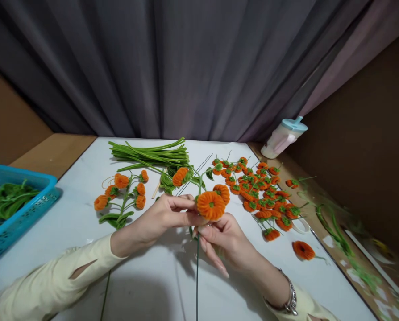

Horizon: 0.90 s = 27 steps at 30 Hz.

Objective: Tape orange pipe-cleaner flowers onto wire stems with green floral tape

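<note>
Held upright before me is a spray of fuzzy orange flowers [211, 206] on a green stem, apparently made of pipe cleaners. My left hand [171, 213] pinches it just below the blooms, thumb and fingers closed. Lower down, my right hand [228, 243] pinches the stem where a thin dark wire [197, 276] runs down toward me; its other fingers are loosely bent. Exactly what sits between the right fingertips is partly hidden. Left of my hands lies another orange flower spray [124, 200] with green leaves.
A bundle of green pipe cleaners [149, 154] lies at the back of the white table [159, 285]. Many loose orange flower heads [258, 187] are heaped at right. A blue basket [25, 225] holds green pieces at left. A tumbler [284, 137] stands back right.
</note>
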Motion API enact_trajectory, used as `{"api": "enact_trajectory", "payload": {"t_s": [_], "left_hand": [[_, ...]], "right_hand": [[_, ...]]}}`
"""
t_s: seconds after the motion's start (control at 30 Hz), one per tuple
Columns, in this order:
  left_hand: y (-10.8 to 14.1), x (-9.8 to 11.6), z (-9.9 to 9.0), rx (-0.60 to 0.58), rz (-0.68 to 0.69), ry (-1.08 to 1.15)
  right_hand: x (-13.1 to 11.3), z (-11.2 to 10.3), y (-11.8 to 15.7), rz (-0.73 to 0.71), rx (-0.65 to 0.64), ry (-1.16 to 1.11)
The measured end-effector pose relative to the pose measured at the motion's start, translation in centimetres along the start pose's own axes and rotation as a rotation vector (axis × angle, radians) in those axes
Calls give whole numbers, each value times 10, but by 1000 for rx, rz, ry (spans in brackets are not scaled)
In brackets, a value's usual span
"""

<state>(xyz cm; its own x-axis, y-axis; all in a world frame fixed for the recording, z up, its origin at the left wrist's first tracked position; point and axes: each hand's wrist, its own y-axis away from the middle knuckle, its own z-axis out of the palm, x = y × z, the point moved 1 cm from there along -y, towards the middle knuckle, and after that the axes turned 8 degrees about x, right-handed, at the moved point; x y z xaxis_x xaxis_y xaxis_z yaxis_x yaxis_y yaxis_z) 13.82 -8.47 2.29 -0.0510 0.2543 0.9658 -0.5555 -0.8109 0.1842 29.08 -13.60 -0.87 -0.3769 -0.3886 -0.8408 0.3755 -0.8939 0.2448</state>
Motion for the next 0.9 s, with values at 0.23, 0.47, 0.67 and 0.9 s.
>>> {"api": "enact_trajectory", "payload": {"t_s": [0.23,0.47,0.67,0.9], "left_hand": [[-4,-3,0,-106,45,28],[-4,-1,3,-137,69,62],[7,2,1,21,148,-142],[23,-3,-84,426,756,-1094]], "right_hand": [[1,-1,-4,64,-49,-97],[10,-11,-19,94,-155,-101],[10,-8,-20,83,-127,-72],[15,-16,-16,124,-22,57]]}}
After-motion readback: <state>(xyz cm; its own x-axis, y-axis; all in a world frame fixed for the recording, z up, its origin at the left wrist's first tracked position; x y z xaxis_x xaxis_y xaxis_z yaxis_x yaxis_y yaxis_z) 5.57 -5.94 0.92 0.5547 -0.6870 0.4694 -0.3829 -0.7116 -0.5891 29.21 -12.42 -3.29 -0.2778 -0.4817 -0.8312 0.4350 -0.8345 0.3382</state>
